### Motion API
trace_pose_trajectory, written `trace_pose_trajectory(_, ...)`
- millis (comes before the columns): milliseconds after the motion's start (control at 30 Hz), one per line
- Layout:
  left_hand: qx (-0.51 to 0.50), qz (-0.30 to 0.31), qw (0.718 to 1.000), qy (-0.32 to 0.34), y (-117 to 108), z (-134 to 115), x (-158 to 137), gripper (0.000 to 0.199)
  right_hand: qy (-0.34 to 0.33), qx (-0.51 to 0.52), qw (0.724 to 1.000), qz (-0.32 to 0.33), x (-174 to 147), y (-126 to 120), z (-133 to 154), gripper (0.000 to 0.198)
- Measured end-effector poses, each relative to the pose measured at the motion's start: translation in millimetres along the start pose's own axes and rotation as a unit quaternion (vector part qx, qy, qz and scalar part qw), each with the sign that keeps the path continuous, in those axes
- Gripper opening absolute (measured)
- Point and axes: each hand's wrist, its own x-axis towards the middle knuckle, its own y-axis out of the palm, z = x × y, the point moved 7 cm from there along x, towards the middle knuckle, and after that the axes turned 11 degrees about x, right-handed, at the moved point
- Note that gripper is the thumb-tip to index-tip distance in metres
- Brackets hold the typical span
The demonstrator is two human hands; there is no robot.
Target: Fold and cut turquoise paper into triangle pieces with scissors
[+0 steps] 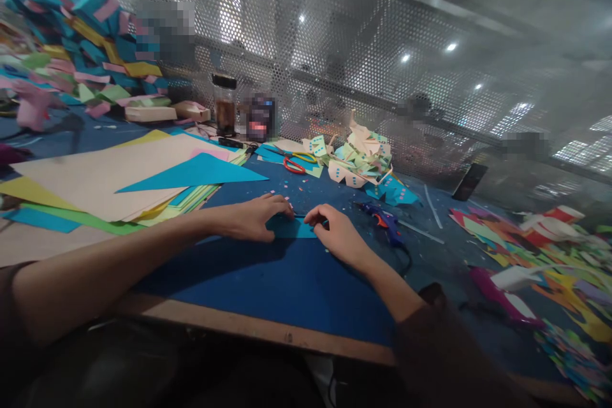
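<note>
A small piece of blue paper (294,230) lies on the dark blue tabletop, its far edge slightly raised in what looks like a narrow fold. My left hand (253,218) holds the left end of this paper, fingertips at the far edge and thumb nearer me. At the right end, my right hand (338,234) pinches the far corner between thumb and curled fingers. A large blue paper triangle (196,174) rests on the paper stack beyond my left forearm. To the right of my right hand lies a blue hot glue gun (385,223) with orange parts.
Scissors (294,166) with red and yellow handles lie beyond my hands, near a heap of folded paper pieces (361,156). Large sheets (105,172) cover the left side. A lidded jar (224,105) stands by the perforated metal screen (306,44). Paper scraps (507,229) lie right.
</note>
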Motion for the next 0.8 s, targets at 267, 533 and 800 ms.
trace_pose_trajectory(267,0.003,-0.024,1.0,0.006,-2.3,-3.4,-0.6,0.054,-0.051,-0.194,0.979,-0.045,5.2,-8.5,-14.8,0.012)
trace_pose_trajectory(533,-0.007,-0.066,0.998,-0.015,-5.0,-3.2,1.6,0.053,-0.07,-0.23,0.97,-0.044,8.7,-6.6,-17.0,0.009)
trace_pose_trajectory(800,-0.1,-0.126,0.981,-0.105,-11.3,7.7,3.0,0.036,-0.133,-0.266,0.952,-0.077,4.5,-6.5,5.6,0.011)
